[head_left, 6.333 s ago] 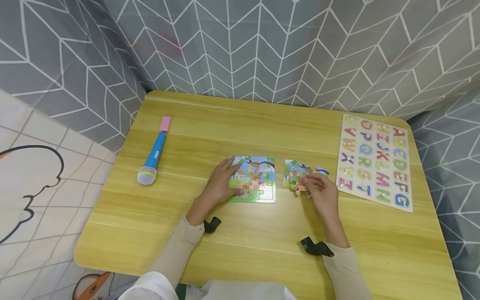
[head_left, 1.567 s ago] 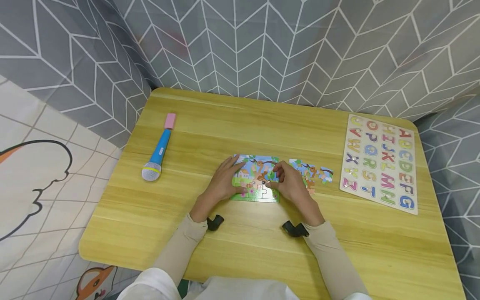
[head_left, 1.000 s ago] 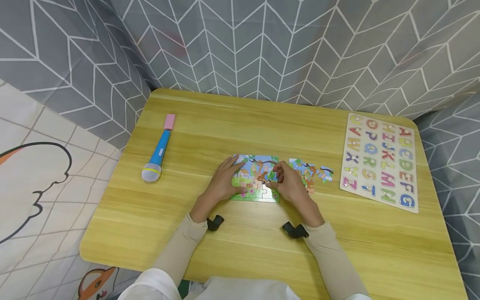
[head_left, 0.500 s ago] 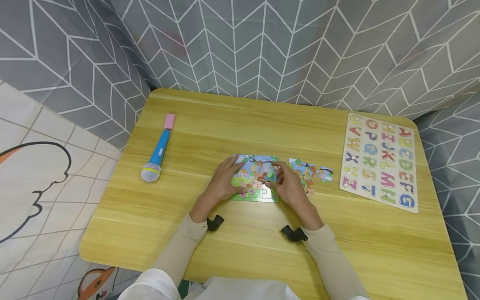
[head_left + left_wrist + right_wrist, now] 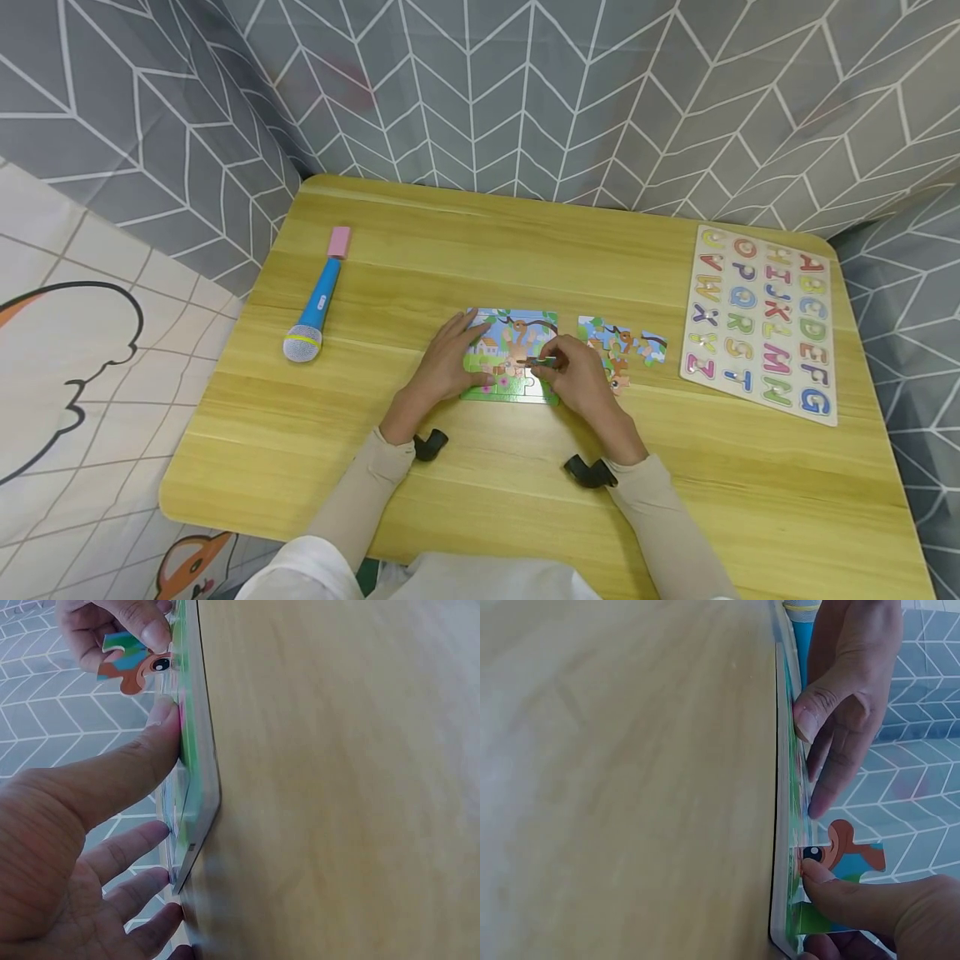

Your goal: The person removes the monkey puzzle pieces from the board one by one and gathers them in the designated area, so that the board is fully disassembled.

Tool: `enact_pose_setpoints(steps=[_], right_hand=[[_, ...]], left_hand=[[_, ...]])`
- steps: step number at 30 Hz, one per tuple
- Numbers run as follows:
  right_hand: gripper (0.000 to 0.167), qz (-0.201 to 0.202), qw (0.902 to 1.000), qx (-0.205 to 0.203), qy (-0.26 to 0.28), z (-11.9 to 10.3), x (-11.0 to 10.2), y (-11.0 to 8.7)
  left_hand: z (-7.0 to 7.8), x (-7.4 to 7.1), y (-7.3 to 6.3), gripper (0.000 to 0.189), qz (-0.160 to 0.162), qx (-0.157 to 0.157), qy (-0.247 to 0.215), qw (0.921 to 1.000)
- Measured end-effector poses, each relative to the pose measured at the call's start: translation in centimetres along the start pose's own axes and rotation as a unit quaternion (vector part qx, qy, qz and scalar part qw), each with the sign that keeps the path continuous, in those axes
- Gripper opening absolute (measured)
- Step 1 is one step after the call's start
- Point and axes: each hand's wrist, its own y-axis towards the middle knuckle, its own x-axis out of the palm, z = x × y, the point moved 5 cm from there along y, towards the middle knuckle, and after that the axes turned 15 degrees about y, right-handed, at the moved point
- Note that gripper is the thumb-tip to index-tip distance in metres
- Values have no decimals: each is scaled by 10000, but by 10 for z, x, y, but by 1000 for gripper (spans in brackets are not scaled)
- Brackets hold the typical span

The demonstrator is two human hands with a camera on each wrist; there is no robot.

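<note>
The puzzle piece (image 5: 849, 864), showing a brown ear and one eye, stands on edge above the 3 o'clock side of the puzzle board (image 5: 536, 387). Seen from the head, it is a thin line running from 9 to 3 o'clock, so its face is turned steeply up from the board's flat face. Its lower edge is at or just over the board; I cannot tell whether they touch. That tilt is the relation that matters: piece upright, board flat.

Of the two hands, the right hand (image 5: 581, 372) is nearer. It comes in from 4 o'clock and pinches the piece between thumb and fingers. The left hand (image 5: 444, 365), apart from the piece at 9 o'clock, steadies the board with its thumb at 8 and spread fingers toward 10 and 11.

Further out, the loose pieces (image 5: 622, 346) lie at 3 o'clock from the board, and beyond them is the letter board (image 5: 758, 337). The microphone (image 5: 312, 312) lies at 10 o'clock on the counter (image 5: 420, 267), with the pink block (image 5: 339, 242) at its far end.

Half a second ago the piece lay much flatter under the right fingers; now it is tipped up. In the earliest frame, that hand was over among the loose pieces. The left hand's hold matches throughout.
</note>
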Motion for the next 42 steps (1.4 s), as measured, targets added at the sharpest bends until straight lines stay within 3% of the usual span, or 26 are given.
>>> enact_pose_setpoints(steps=[13, 18, 27, 42], right_hand=[[18, 190, 9982, -560, 16, -1, -1, -5], [18, 243, 9981, -564, -93, -1, 0, -4], [19, 222, 9995, -226, -7, 3, 3, -2], [17, 171, 9963, -714, -452, -2, 7, 0]], left_hand=[[-1, 1, 1, 88, -30, 5, 5, 10000], [-2, 1, 2, 89, -62, -34, 55, 10000], [-2, 2, 3, 88, -74, -39, 12, 10000], [0, -1, 2, 88, -96, -29, 5, 9999]])
